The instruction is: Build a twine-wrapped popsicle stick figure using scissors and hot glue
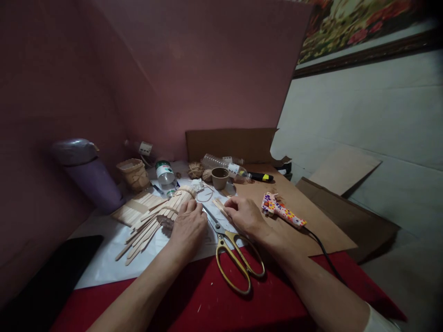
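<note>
My left hand (189,226) is closed over the near right side of a round piece covered in craft sticks (173,205), which lies tilted with a band of twine around it. Pinched in the fingers of my right hand (247,216) is a short pale craft stick (221,207); whether there is more than one I cannot tell. Gold-handled scissors (224,242) lie partly open between my hands, their blades pointing away from me. Loose craft sticks (138,242) fan out on white paper to the left of my left hand.
A flowered glue gun (284,212) lies on cardboard (321,237) at right, its cord trailing forward. Behind my hands are a small brown pot (220,180), twine balls (196,170), plastic bottles (166,177) and a stick-covered cup (134,175). A purple tumbler (95,182) stands far left.
</note>
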Tool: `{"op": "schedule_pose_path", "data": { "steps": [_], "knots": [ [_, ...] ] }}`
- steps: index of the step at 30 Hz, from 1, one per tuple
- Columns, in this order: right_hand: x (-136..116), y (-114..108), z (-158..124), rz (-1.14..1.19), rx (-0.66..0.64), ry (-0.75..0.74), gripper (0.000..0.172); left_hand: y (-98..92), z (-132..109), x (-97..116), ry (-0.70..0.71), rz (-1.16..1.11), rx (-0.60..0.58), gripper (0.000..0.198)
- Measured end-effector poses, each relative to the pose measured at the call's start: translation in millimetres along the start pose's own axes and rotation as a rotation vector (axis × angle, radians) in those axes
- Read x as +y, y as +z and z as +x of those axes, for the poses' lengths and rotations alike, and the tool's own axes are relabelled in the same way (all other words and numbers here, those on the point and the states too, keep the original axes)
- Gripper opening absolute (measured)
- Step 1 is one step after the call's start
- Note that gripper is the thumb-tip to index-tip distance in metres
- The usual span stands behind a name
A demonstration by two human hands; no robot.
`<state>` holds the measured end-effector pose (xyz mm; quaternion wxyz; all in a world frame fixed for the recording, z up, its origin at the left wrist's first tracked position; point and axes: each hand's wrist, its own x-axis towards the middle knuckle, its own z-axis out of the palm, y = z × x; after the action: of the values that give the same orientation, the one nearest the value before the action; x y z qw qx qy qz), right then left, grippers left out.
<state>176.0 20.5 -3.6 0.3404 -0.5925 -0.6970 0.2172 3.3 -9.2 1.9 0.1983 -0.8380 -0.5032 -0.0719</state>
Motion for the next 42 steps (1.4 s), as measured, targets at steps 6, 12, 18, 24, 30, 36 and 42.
{"op": "schedule_pose_path", "data": {
  "steps": [6,12,18,24,30,36,42],
  "knots": [
    [-2.5,8.0,0.8,0.346,-0.073,-0.028,0.008,2.3,1.7,-2.3,0.023,-0.062,-0.027,0.018],
    [-17.6,2.4,-7.2,0.591,-0.147,-0.062,0.017,2.0,0.3,1.5,-0.221,-0.576,0.19,0.024],
    [-22.8,7.8,-14.3,0.762,-0.199,-0.134,0.018,-1.4,3.2,9.5,-0.578,-1.704,0.204,0.023],
    [-34.1,-17.7,-25.2,0.207,-0.068,-0.2,0.021,-10.0,3.3,5.4,-0.601,-1.946,0.199,0.026],
    [-45.6,-27.6,-77.3,-0.522,-0.349,-0.205,0.01,-19.1,3.2,-1.2,-0.673,-1.975,0.313,0.023],
    [-33.5,-15.8,-84.1,-0.268,-0.319,-0.05,0.021,-24.5,2.1,-3.0,-0.661,-1.997,0.305,0.023],
    [-19.8,-24.7,-91.3,0.525,-0.299,0.357,0.042,-27.1,-0.3,-6.7,-0.661,-2.036,0.288,0.022]
  ]
}}
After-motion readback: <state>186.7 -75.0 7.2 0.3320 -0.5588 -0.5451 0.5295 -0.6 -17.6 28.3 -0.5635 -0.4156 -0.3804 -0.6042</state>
